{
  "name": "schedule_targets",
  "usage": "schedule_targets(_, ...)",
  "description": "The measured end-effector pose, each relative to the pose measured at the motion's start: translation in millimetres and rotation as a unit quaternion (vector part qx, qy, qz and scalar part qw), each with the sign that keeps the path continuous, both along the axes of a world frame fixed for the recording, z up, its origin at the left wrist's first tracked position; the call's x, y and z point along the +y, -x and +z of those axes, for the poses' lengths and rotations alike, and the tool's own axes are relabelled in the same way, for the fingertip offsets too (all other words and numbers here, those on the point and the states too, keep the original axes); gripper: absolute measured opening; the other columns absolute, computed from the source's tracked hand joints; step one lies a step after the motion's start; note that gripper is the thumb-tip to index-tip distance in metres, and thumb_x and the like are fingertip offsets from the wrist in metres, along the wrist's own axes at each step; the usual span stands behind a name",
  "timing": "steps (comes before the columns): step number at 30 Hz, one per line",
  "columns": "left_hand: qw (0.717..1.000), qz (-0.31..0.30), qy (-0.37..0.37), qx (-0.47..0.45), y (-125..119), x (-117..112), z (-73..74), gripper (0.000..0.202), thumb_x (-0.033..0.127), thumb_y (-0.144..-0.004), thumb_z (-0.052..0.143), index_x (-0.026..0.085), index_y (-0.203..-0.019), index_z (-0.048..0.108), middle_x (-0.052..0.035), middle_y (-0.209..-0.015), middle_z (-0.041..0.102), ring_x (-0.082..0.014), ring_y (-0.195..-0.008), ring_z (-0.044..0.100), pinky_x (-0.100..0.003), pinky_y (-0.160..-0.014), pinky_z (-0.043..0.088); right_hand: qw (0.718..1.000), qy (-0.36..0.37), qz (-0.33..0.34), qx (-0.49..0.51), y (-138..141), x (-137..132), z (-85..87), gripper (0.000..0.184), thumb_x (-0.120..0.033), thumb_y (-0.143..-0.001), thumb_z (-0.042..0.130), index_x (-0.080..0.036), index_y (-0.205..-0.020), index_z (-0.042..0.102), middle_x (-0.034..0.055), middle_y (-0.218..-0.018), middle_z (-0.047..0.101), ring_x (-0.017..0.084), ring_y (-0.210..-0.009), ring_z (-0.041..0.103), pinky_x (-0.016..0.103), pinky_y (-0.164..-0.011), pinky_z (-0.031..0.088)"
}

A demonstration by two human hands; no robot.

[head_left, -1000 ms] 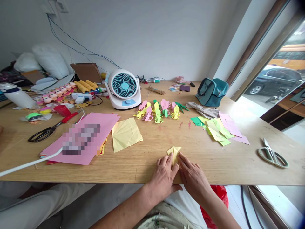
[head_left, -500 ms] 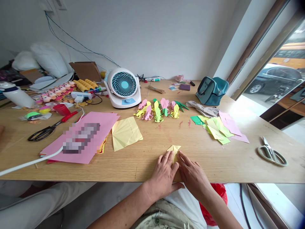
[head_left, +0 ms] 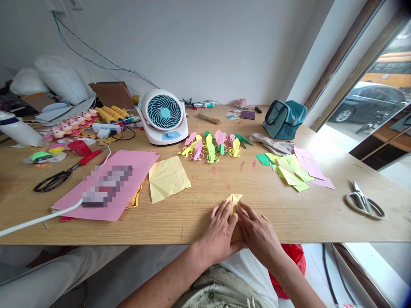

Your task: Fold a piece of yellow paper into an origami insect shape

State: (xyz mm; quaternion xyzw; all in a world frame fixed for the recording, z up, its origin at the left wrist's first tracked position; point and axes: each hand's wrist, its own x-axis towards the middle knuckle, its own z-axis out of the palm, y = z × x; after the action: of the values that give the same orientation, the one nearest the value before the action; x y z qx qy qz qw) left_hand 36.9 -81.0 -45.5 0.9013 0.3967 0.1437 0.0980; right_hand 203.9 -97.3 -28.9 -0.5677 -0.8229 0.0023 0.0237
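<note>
A small piece of folded yellow paper [head_left: 234,198] lies near the front edge of the table, its pointed top facing away from me. My left hand [head_left: 219,231] holds its left side down with the fingertips. From the other side, my right hand [head_left: 258,229] presses on the paper with fingers together, close against the left. Both hands cover most of the lower part of the paper. Further left lies a creased yellow square sheet [head_left: 169,179]. Beyond the hands stand several folded pink, yellow and green paper figures [head_left: 210,147].
A stack topped by pink paper [head_left: 141,164] and black-and-red scissors [head_left: 61,175] lie left. A white fan [head_left: 164,115] stands behind. On the right are coloured paper pieces [head_left: 290,169], a grey cloth [head_left: 272,144], a teal bag [head_left: 284,119] and grey-handled scissors [head_left: 365,205].
My fingers have shifted slightly on the folded paper, the right fingertips moving a little up and left. The whole view has moved slightly; other things lie as before.
</note>
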Motion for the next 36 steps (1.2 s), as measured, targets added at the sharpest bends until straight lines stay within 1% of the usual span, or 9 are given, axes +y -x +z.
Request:
schedule_targets(7, 1.0, -0.007, 0.008, 0.018, -1, 2, 3.4, 0.062, 0.062, -0.081, 0.066, 0.015, -0.119, 0.054, -0.0213, -0.16, 0.025, -0.0342, -0.151, 0.018, -0.056, -0.117, 0.028, 1.0, 0.006, 0.02, 0.019, 1, 2, 2.0, 0.041, -0.013, -0.094, 0.04, -0.016, -0.128, 0.063, 0.0173, -0.145, 0.052, 0.028, -0.136, 0.047, 0.036, -0.08, 0.054)
schedule_targets(12, 1.0, -0.02, 0.01, -0.005, 4, 4, 3.0, 0.064, 0.063, -0.085, 0.059, 0.014, -0.126, 0.052, -0.0201, -0.16, 0.026, -0.0326, -0.151, 0.019, -0.055, -0.116, 0.029, 0.981, -0.016, -0.02, 0.194, -11, 3, -8.7, 0.05, -0.016, -0.095, 0.038, -0.021, -0.144, 0.047, 0.0158, -0.144, 0.051, 0.023, -0.12, 0.061, 0.039, -0.095, 0.052)
schedule_targets(15, 0.999, -0.033, 0.012, -0.027, 9, 10, 6.5, 0.058, 0.052, -0.092, 0.056, 0.017, -0.137, 0.045, -0.0157, -0.158, 0.033, -0.0292, -0.15, 0.024, -0.051, -0.116, 0.03, 0.96, -0.02, -0.037, 0.277, -22, 4, -8.9, 0.047, -0.021, -0.096, 0.04, -0.022, -0.142, 0.047, 0.013, -0.142, 0.052, 0.023, -0.12, 0.06, 0.037, -0.095, 0.053)
schedule_targets(17, 0.999, -0.017, 0.005, -0.047, 12, 17, 10.6, 0.052, 0.04, -0.093, 0.057, 0.02, -0.14, 0.043, -0.0135, -0.155, 0.04, -0.0283, -0.146, 0.033, -0.048, -0.115, 0.031, 0.954, -0.016, -0.065, 0.293, -28, 4, -5.8, 0.043, -0.025, -0.097, 0.04, -0.021, -0.139, 0.05, 0.0128, -0.136, 0.055, 0.022, -0.105, 0.066, 0.035, -0.086, 0.055)
schedule_targets(21, 0.995, 0.055, -0.007, -0.086, 21, 40, 17.9, 0.037, 0.025, -0.093, 0.057, 0.019, -0.129, 0.051, -0.0115, -0.131, 0.06, -0.0268, -0.122, 0.054, -0.042, -0.103, 0.042, 0.952, -0.019, -0.099, 0.29, -36, 6, -1.9, 0.039, -0.028, -0.097, 0.042, -0.022, -0.134, 0.053, 0.011, -0.126, 0.059, 0.015, -0.072, 0.065, 0.035, -0.076, 0.054)
schedule_targets(26, 0.993, 0.091, 0.021, -0.069, 18, 65, 20.5, 0.027, 0.031, -0.088, 0.067, 0.016, -0.11, 0.062, -0.0102, -0.108, 0.063, -0.0258, -0.107, 0.058, -0.039, -0.096, 0.046, 0.957, -0.003, -0.13, 0.26, -34, 14, -4.5, 0.034, -0.027, -0.094, 0.045, -0.023, -0.126, 0.059, 0.0075, -0.116, 0.062, 0.015, -0.076, 0.064, 0.031, -0.074, 0.05)
schedule_targets(31, 0.99, 0.111, 0.079, -0.042, -2, 68, 23.9, 0.03, 0.033, -0.078, 0.078, 0.017, -0.097, 0.06, -0.0079, -0.103, 0.061, -0.0258, -0.102, 0.059, -0.037, -0.09, 0.047, 0.96, 0.027, -0.166, 0.224, -24, 21, -3.8, 0.025, -0.033, -0.094, 0.048, -0.023, -0.112, 0.063, 0.0063, -0.109, 0.06, 0.015, -0.074, 0.063, 0.03, -0.07, 0.046)
schedule_targets(33, 0.986, 0.111, 0.1, -0.067, -8, 68, 24.2, 0.032, 0.027, -0.073, 0.081, 0.018, -0.091, 0.057, -0.0058, -0.098, 0.061, -0.0239, -0.097, 0.059, -0.034, -0.085, 0.046, 0.957, 0.032, -0.173, 0.23, -23, 21, -2.9, 0.021, -0.032, -0.093, 0.05, -0.022, -0.106, 0.062, 0.0061, -0.106, 0.06, 0.015, -0.074, 0.061, 0.029, -0.069, 0.044)
schedule_targets(36, 0.965, 0.095, 0.187, -0.156, -12, 71, 22.8, 0.03, 0.021, -0.071, 0.079, 0.019, -0.085, 0.052, 0.0021, -0.079, 0.06, -0.016, -0.076, 0.058, -0.026, -0.069, 0.043, 0.946, 0.039, -0.161, 0.279, -23, 20, -2.4, 0.015, -0.032, -0.09, 0.052, -0.022, -0.099, 0.059, 0.0053, -0.104, 0.06, 0.015, -0.073, 0.059, 0.03, -0.07, 0.044)
